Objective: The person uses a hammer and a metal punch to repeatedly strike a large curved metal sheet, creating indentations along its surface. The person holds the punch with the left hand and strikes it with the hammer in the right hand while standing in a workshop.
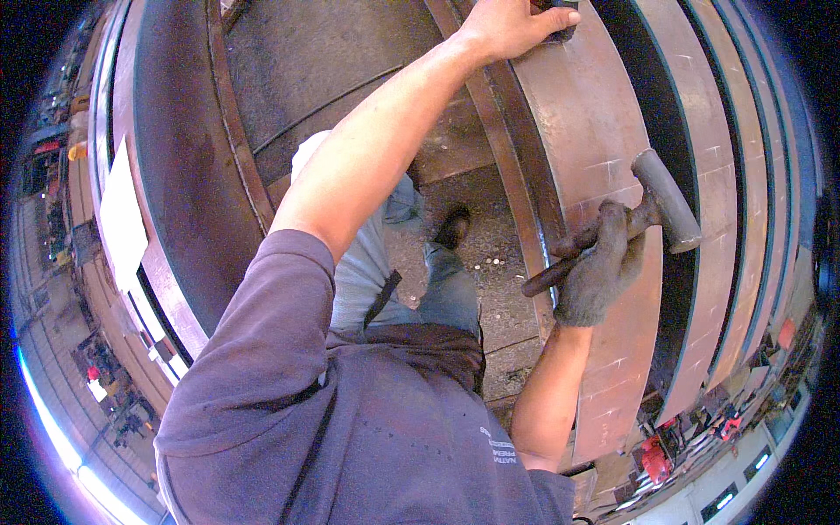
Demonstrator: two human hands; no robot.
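Note:
My right hand (599,271), in a dark grey work glove, is wrapped round the handle of a sledge-type hammer (669,203). The hammer's cylindrical grey head lies over a long brown steel plate (582,114) and reaches across its far right edge. Whether it touches the plate, I cannot tell. My bare left hand (507,28) stretches to the top of the view, closed round a short black object (563,31) at the same plate. That object's kind is unclear, since the fingers and the frame edge hide part of it. Short white marks run along the plate.
More long steel plates (704,175) stand in parallel rows on the right, with dark gaps between. A dark steel beam (175,114) runs along the left, with a white sheet (122,219) beside it. My legs (367,271) are between the beams, over a littered floor (499,324).

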